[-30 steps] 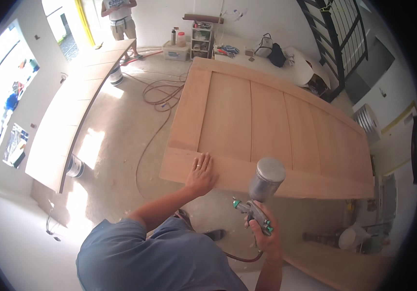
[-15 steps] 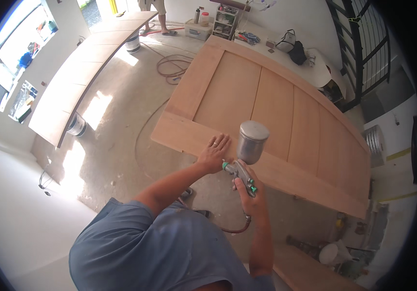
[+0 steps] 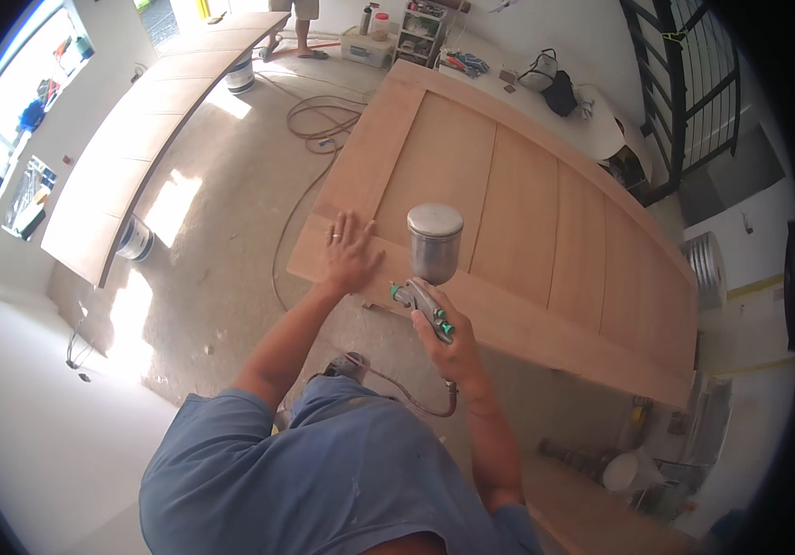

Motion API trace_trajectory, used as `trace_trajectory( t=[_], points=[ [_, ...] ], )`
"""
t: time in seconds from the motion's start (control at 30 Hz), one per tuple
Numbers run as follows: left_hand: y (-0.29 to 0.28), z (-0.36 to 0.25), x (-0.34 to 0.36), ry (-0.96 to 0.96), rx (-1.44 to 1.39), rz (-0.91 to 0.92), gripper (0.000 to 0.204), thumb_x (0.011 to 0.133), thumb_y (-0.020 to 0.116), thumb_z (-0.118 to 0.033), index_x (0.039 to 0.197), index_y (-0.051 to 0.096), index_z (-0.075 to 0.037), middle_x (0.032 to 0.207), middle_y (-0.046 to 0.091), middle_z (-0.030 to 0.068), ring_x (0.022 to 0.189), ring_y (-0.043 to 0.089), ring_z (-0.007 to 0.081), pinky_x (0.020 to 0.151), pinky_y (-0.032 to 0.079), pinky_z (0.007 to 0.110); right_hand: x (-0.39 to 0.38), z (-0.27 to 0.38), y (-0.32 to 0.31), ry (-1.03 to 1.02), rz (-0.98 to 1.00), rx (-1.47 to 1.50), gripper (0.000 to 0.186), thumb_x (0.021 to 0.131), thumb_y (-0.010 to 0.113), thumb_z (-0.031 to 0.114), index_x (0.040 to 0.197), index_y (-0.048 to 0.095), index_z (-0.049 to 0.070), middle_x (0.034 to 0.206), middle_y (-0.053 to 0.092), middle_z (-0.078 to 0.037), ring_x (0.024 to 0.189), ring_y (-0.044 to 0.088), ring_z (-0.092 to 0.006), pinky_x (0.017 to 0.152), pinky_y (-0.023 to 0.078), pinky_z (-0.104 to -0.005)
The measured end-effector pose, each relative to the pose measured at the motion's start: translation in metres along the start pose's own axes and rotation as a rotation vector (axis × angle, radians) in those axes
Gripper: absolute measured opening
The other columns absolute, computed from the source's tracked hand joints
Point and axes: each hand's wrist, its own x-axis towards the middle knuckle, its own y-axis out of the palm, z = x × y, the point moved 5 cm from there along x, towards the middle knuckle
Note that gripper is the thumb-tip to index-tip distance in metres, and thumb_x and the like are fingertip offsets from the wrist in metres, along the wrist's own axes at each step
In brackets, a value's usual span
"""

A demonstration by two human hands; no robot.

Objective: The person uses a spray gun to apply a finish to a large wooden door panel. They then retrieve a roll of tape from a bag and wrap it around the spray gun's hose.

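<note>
A large wooden door panel [image 3: 527, 217] with a raised frame and grooved boards lies flat in front of me. My left hand [image 3: 351, 254] rests on the panel's near-left frame, palm down and fingers spread. In my right hand [image 3: 453, 342] is a spray gun [image 3: 423, 301] with green knobs, its metal cup [image 3: 434, 245] upright on top. The gun is over the panel's near edge, and its nozzle points left toward my left hand. A reddish hose [image 3: 416, 405] runs from the gun's handle back toward my body.
At the left, another long panel [image 3: 171, 102] rests on buckets [image 3: 136, 239]. A coiled hose [image 3: 314, 120] lies on the floor beyond. Someone's legs [image 3: 300, 32] show at the far end. A white table [image 3: 592, 129] holds a bag. Black railings [image 3: 684, 92] stand at the right.
My left hand has slid left along the panel's frame, its fingers spreading wider. The spray gun in my right hand has moved left and slightly farther away.
</note>
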Motion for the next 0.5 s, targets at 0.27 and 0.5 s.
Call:
trace_trajectory(
  t=[0.27,0.5],
  points=[
    [-0.011,0.014,-0.007,0.256,0.020,0.137,0.081,0.108,0.047,-0.052,0.163,0.034,0.006,0.172,0.031,0.0236,0.164,0.019,0.0365,0.134,0.011,0.050,0.016,-0.003,0.001,-0.037,-0.040,-0.066,0.044,0.105,0.065,0.018,0.145,0.061,0.001,0.129,0.073,-0.022,0.121,0.072,-0.0289,0.103,0.053,-0.0364],
    [-0.022,0.040,0.015,0.041,0.126,0.008,0.079,0.109,0.044,-0.048,0.162,0.031,0.009,0.171,0.031,0.0267,0.164,0.019,0.0372,0.133,0.016,0.052,0.020,-0.011,0.000,0.082,-0.003,-0.049,0.042,0.105,0.065,0.021,0.143,0.062,0.004,0.117,0.077,-0.020,0.099,0.074,-0.0263,0.092,0.056,-0.0356]
  ],
)
